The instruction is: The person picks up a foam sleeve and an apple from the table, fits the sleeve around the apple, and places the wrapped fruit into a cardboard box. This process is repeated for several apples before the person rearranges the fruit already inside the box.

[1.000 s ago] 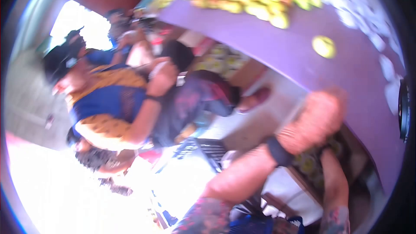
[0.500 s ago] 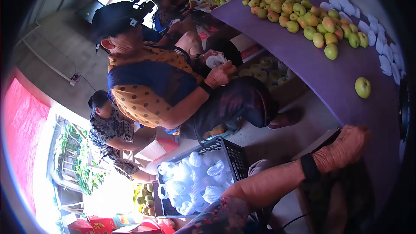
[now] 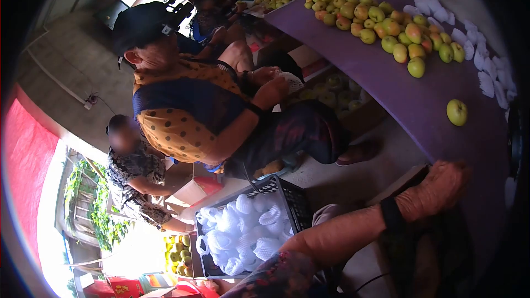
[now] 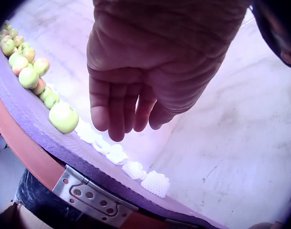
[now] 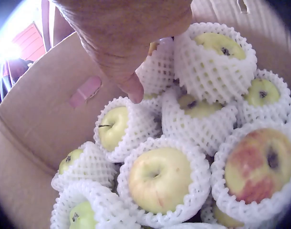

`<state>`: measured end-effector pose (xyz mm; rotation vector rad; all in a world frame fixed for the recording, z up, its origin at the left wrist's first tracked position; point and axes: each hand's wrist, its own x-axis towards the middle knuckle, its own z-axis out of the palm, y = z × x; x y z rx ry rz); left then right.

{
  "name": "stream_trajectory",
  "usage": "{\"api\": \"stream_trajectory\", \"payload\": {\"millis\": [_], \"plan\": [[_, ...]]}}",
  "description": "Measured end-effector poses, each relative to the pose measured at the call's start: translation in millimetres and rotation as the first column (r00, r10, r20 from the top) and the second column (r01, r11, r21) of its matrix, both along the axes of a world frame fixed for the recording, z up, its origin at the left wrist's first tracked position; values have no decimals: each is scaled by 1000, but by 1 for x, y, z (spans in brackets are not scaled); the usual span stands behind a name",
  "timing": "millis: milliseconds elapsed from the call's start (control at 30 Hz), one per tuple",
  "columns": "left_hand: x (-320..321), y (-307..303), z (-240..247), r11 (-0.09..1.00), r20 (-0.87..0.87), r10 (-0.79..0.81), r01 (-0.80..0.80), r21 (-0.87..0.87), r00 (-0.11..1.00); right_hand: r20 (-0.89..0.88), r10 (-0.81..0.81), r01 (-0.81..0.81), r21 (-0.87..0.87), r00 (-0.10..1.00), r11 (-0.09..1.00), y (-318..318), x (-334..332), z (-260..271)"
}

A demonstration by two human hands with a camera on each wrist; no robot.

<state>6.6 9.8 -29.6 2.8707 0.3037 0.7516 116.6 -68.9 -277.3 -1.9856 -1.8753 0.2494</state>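
My left hand point(image 4: 145, 71) hangs over the purple-covered table point(image 4: 21, 114), fingers loosely bent and holding nothing. In the head view this left hand point(image 3: 436, 187) is at the table's near edge, a black band on its wrist. A single yellow-green apple point(image 3: 457, 112) lies on the table beyond it. Inside a cardboard box point(image 4: 21, 217), my right hand point(image 5: 131, 38) reaches down among apples in white foam nets, its thumb against a netted apple point(image 5: 157, 71). Its fingers are hidden, so I cannot tell whether it grips. A larger netted apple point(image 5: 214, 62) sits beside it.
A heap of apples point(image 3: 386, 27) and a row of white foam nets point(image 3: 486, 66) lie farther along the table. A black crate point(image 3: 292, 204) full of foam nets stands on the floor. Beside me sits a person in a cap point(image 3: 193, 121), holding a foam net point(image 3: 291, 81).
The head view was blurred and tilted a second ago; it has steadied. My left hand blurred near the table edge then, and has stayed nearly still there over the last half second.
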Motion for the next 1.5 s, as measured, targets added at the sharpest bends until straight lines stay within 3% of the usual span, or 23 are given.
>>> {"api": "stream_trajectory", "payload": {"millis": [67, 167, 367, 467, 567, 667, 767, 867, 967, 1067, 1167, 1267, 1367, 1433, 1500], "plan": [[-2, -2, 4, 997, -61, 18, -13, 73, 998, 2, 2, -2, 1, 1000, 1000, 1, 1, 0], [0, -1, -1, 1000, 18, 6, -6, 23, 1000, 2, 11, -11, -4, 1000, 1000, 2, -1, 1], [-1, -2, 2, 1000, -40, 13, -12, 22, 999, -2, 12, -12, 1, 1000, 1000, 4, 1, 1], [3, 0, -6, 999, 60, -17, 20, -50, 998, 1, 12, -12, -1, 1000, 1000, 5, 2, 2], [-2, -2, 3, 1000, -22, -25, 25, -11, 999, 2, 18, -18, -1, 1000, 1000, 5, 2, 3], [5, -3, -7, 995, 81, -9, 17, -97, 997, 6, 20, -20, -5, 1000, 1000, 5, 2, 4], [-1, -2, 7, 999, -20, -45, 45, -3, 999, 11, 27, -27, -1, 1000, 1000, 6, 2, 6], [8, -5, -4, 990, -50, -40, 33, -136, 998, 10, 31, -31, -3, 999, 1000, 7, 4, 6], [4, -4, 6, 998, -11, -61, 61, -2, 998, 18, 35, -35, -4, 999, 999, 7, 4, 8], [9, -7, -1, 995, 74, -26, 33, -96, 997, 25, 39, -39, -3, 999, 999, 6, 4, 10], [8, -8, 2, 1000, 44, -17, 16, 27, 999, 35, 50, -50, -7, 998, 999, 7, 3, 11], [13, -9, 10, 1000, -82, 0, -2, -25, 997, 34, 66, -66, -2, 997, 998, 8, 3, 11], [15, -5, 5, 949, 102, 33, 1, -314, 994, 23, 90, -90, 2, 996, 996, 9, 5, 11], [13, 0, 7, 948, 163, 38, 16, -318, 986, -10, 120, -120, 9, 993, 993, 13, 7, 9], [14, 4, 11, 895, 209, 79, 23, -445, 975, -95, 162, -161, 23, 982, 987, 13, 14, 8]]}}
